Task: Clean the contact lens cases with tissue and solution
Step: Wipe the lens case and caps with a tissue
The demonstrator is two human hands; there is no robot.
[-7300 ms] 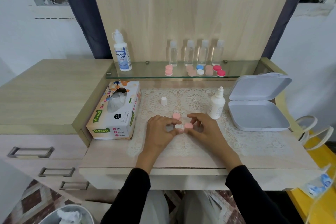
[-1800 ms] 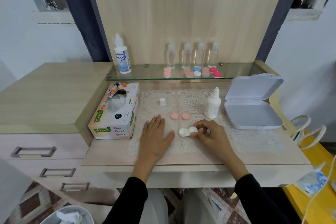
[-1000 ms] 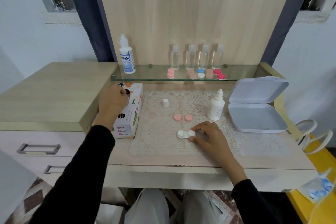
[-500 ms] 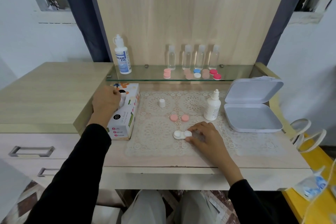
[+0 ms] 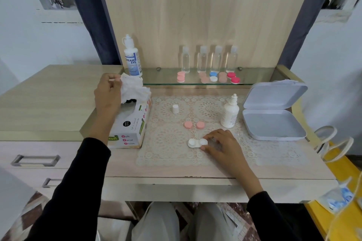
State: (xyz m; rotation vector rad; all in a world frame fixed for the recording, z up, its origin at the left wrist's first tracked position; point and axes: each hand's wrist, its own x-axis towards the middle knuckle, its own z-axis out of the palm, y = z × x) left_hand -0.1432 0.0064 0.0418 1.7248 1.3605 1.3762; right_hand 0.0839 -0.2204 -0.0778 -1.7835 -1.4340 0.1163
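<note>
- A tissue box [image 5: 133, 129] stands at the table's [image 5: 176, 172] left edge. A lace mat [image 5: 168, 146] covers the middle.
- Toward the right edge, a grey hinged box [image 5: 274, 121] lies open. A small white solution bottle [image 5: 229, 113] stands uncapped just to its left.
- A small white cap [image 5: 175, 109] stands by itself nearer the back of the mat.
- Along the back edge is a glass shelf [image 5: 162, 80]. It holds a large labelled bottle [image 5: 132, 58], four clear bottles [image 5: 209, 58] and a row of coloured lens cases [image 5: 213, 78].
- Nothing blocks the way between the box and the mat's centre.
- The lens case [image 5: 195, 143] is white, two round cups joined side by side, both open. Its two pink lids [image 5: 194, 125] lie just behind it on the mat, flat and not touching it.
- The case lies on the mat, toward the table's front edge.
- The right hand [image 5: 221, 143] rests beside the case, with curled fingertips pinching its right cup.
- The left hand [image 5: 106, 94] is well apart, above the tissue box. It pinches a crumpled white tissue [image 5: 133, 88] whose lower end is in the box's opening.
</note>
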